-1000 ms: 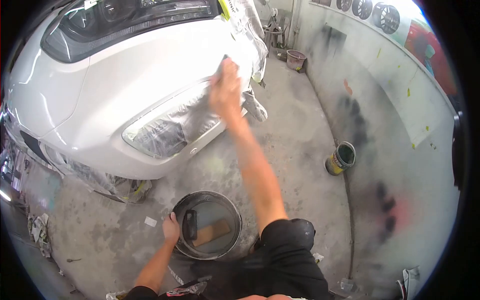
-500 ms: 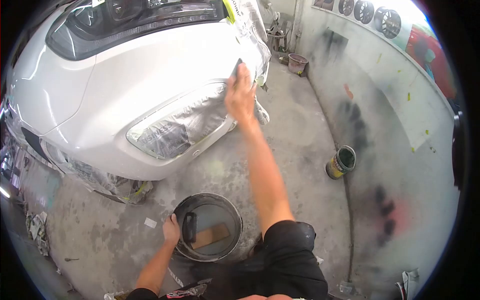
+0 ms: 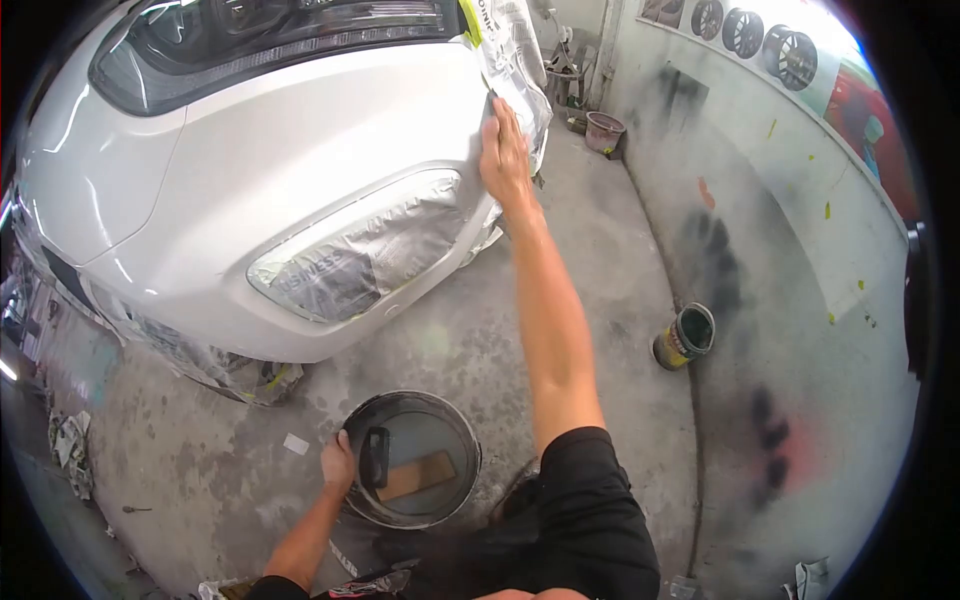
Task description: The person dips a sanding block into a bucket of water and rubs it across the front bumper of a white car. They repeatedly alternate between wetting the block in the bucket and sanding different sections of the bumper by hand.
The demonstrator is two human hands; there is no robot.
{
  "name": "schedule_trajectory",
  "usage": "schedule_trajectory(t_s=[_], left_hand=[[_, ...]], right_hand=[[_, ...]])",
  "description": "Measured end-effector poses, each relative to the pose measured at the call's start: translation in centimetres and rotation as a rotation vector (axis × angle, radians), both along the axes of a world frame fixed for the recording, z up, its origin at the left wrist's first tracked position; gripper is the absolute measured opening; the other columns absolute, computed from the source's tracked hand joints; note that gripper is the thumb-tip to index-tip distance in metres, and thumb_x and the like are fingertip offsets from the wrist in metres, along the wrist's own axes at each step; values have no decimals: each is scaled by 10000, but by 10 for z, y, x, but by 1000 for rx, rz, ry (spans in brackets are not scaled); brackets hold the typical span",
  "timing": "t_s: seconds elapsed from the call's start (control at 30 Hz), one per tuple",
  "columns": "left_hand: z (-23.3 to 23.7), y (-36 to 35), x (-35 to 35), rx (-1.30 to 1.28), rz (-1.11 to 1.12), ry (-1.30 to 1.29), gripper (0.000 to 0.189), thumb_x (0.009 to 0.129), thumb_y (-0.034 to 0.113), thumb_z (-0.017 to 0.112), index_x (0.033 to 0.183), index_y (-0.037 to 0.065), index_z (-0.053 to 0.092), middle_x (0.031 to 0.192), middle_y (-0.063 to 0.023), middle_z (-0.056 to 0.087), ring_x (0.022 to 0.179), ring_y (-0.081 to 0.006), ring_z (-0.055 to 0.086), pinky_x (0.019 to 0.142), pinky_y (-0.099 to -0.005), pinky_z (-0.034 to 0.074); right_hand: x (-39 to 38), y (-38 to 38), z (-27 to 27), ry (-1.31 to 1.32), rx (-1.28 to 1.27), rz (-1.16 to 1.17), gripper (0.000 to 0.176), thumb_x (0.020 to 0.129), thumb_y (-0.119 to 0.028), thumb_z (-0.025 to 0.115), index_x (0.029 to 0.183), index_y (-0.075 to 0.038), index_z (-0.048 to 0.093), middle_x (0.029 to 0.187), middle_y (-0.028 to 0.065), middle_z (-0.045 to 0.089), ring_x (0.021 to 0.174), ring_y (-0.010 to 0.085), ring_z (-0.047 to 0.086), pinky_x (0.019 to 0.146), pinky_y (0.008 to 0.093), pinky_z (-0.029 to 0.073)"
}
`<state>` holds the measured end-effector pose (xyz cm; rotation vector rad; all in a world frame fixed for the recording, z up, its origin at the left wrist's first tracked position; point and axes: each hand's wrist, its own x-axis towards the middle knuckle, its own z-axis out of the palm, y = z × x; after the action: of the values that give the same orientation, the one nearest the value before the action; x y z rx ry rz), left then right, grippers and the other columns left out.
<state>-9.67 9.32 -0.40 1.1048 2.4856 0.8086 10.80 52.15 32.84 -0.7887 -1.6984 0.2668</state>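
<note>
Currently two hands [image 3: 507, 165] [image 3: 339, 464] — one black tub [image 3: 412, 400], one bumper [image 3: 330, 150]

View from the head, facing forward and down
The single wide, round-edged view looks from above, with the bucket [image 3: 476, 458] close below, the car [image 3: 300, 180] farther ahead at upper left, the wall [image 3: 790, 280] along the right and floor [image 3: 620, 280] between.

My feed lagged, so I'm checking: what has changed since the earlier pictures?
The right hand has moved rightward across the white bumper, towards the masking sheet at its edge. Nothing was visibly grasped or released. The left hand stays on the bucket rim; the black block and brown board inside stay put.
</note>
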Motion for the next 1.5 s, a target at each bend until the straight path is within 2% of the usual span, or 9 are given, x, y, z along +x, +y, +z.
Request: schedule_trajectory(t_s=[0.47,0.6,0.7,0.73,0.8,1.0,1.13,1.27,1.5], left_hand=[[-7,-1,-5,-7,22,-1,483,1046,363,393,1085,-72,598,970,-337,642,953,-523,596,822,-562,457],[2,-3,-3,-17,12,-29,499,1046,368,392,1081,-82,604,972,-344,640,957,-526,596,821,-559,459],[-9,-3,-5,31,-14,-12,505,1046,368,393,1068,-89,607,962,-347,641,945,-529,600,813,-558,463],[-10,-2,-6,28,-16,-1,504,1047,367,393,1065,-89,607,958,-347,641,940,-531,601,810,-558,465],[-14,-5,-9,9,-20,26,502,1047,365,395,1059,-89,608,951,-347,642,933,-533,602,807,-558,467],[-9,-1,-6,7,-2,13,494,1047,361,395,1044,-85,608,952,-348,641,936,-531,602,814,-556,468],[-12,-4,-8,21,-17,40,494,1047,363,394,1037,-84,606,943,-346,641,925,-529,605,808,-561,468],[-12,-2,-7,53,-18,48,499,1047,371,391,1032,-80,606,937,-343,641,913,-523,610,805,-564,473],[-14,-3,-4,-24,43,31,493,1045,380,397,1041,-72,596,931,-342,642,902,-521,615,799,-564,488]], right_hand=[[7,11,-21,16,200,47,527,1036,-292,390,1472,3,368,1499,258,389,1420,407,322,1146,578,240],[-30,-8,-17,129,51,-166,571,1020,-287,452,1458,65,354,1485,284,396,1404,423,348,1124,587,269],[-64,-90,-28,26,344,-98,548,969,-134,497,1456,78,360,1471,322,394,1393,476,346,1149,585,240],[-71,-132,-24,-43,388,-19,596,991,-216,493,1486,63,313,1501,296,371,1423,460,310,1160,613,197],[-59,-148,-23,-274,372,-64,616,1018,-294,446,1502,52,285,1535,270,335,1441,454,280,1155,645,175],[-49,-90,-36,-121,135,-309,626,982,-247,480,1484,75,287,1527,293,326,1434,436,310,1107,695,203],[-46,-121,-43,-237,271,-186,603,994,-247,455,1497,43,294,1550,263,311,1456,403,283,1133,671,172],[-31,-79,-22,-5,-109,-182,617,997,-264,448,1496,60,285,1560,265,291,1464,410,259,1164,627,146],[-122,-215,-6,-311,396,219,694,976,-269,502,1538,23,220,1615,224,193,1500,378,180,1194,592,79]])
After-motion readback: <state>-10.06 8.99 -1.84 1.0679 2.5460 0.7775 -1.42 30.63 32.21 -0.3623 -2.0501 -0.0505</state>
